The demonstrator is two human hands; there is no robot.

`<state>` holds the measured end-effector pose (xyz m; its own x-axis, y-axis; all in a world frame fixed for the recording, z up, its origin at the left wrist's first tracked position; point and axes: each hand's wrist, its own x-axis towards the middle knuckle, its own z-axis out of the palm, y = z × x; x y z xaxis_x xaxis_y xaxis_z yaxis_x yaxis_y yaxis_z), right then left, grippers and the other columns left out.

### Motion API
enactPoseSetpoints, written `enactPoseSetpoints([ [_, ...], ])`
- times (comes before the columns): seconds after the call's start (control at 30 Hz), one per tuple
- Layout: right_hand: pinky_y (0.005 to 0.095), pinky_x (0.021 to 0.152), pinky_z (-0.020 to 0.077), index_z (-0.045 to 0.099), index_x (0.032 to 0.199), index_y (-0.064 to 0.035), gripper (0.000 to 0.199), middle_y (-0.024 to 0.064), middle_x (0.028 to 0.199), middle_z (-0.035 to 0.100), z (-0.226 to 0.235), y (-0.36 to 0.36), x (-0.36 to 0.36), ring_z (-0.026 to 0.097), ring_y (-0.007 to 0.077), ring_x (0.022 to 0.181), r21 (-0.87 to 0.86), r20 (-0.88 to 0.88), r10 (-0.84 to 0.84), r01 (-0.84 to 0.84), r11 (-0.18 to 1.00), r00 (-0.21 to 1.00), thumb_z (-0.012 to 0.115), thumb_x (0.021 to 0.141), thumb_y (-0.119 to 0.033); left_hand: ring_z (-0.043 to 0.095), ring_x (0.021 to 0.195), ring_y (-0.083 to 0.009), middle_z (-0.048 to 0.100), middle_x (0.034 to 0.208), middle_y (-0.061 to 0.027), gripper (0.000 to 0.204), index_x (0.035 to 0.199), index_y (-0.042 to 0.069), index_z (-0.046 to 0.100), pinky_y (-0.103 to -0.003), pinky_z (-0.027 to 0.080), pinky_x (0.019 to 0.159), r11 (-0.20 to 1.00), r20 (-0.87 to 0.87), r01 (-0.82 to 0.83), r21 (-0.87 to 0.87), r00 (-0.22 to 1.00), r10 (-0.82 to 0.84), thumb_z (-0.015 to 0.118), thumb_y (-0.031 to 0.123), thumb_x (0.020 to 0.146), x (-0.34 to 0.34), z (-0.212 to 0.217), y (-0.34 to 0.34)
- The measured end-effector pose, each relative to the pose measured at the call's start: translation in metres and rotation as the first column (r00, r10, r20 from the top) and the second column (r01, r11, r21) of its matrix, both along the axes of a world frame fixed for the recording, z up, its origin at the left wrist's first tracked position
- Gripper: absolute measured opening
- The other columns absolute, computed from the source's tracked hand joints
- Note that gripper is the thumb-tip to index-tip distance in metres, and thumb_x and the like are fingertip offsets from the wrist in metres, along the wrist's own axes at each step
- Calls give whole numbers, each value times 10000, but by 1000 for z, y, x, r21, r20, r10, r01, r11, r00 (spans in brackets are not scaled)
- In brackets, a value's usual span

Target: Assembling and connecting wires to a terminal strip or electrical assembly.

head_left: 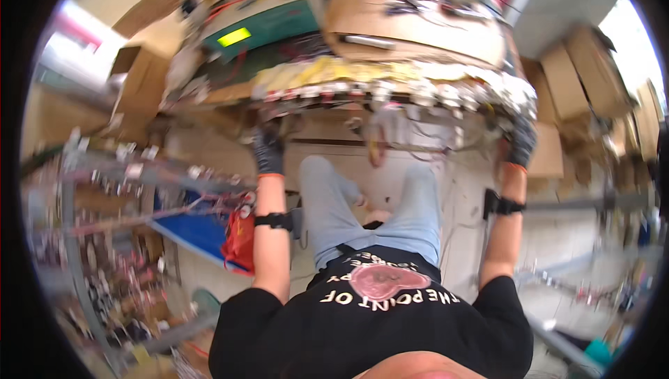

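Note:
Both hands wear dark gloves with orange cuffs. My left hand (269, 147) is at the front edge of the workbench, below the left end of a long row of white connectors (390, 92) with yellow strips behind them. At the row's right end is my right hand (520, 142), close against the hanging bundle there. Blur and the bench edge hide the fingers of both hands, so whether they grip anything cannot be made out. Between my hands, a few loops of wire (377, 143) hang below the edge.
On the bench stand a green instrument (261, 34) with a lit yellow display and a cardboard sheet (418, 30) with tools. Racks of wires (139, 170) flank me on the left, near a red bag (240, 236). Cardboard boxes (578, 76) are stacked at right.

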<state>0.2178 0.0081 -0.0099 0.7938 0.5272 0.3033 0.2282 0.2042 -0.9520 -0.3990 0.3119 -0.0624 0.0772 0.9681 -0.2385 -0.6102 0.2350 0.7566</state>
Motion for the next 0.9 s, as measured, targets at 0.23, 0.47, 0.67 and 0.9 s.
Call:
enactPoseSetpoints([
  [0.23, 229, 366, 399, 623, 768, -68, 246, -4, 597, 508, 59, -13, -28, 444, 84, 438, -282, -53, -340, 312, 907, 939, 580, 873, -286, 538, 580, -170, 590, 671, 12, 338, 766, 176, 599, -307, 449, 544, 968, 50, 26, -250, 999, -14, 516, 492, 851, 59, 32, -54],
  [0.47, 219, 349, 365, 576, 695, -113, 254, -50, 543, 439, 59, -9, -30, 390, 54, 417, -289, -128, -398, 350, 891, 908, 601, 864, -302, 462, 431, -116, 537, 565, -7, 306, 627, 115, 543, -254, 333, 384, 973, -392, -215, 80, 891, 229, 591, 310, 858, 102, 62, -73],
  [0.67, 218, 357, 373, 585, 722, -103, 239, -44, 552, 443, 69, -2, -41, 395, 58, 436, -270, -120, -421, 379, 885, 899, 612, 855, -299, 430, 529, -46, 576, 627, 0, 224, 795, 5, 635, -221, 358, 466, 890, -532, -175, 422, 747, 399, 570, 200, 884, 129, 106, -91],
  [0.9, 220, 374, 410, 601, 767, -91, 241, -27, 602, 469, 63, -5, -35, 418, 74, 472, -265, -127, -419, 377, 888, 899, 604, 858, -314, 629, 829, -316, 637, 933, -181, 171, 971, 22, 633, -381, 491, 727, 807, -791, 167, 567, 383, 477, 565, 136, 863, 144, 131, -83],
])
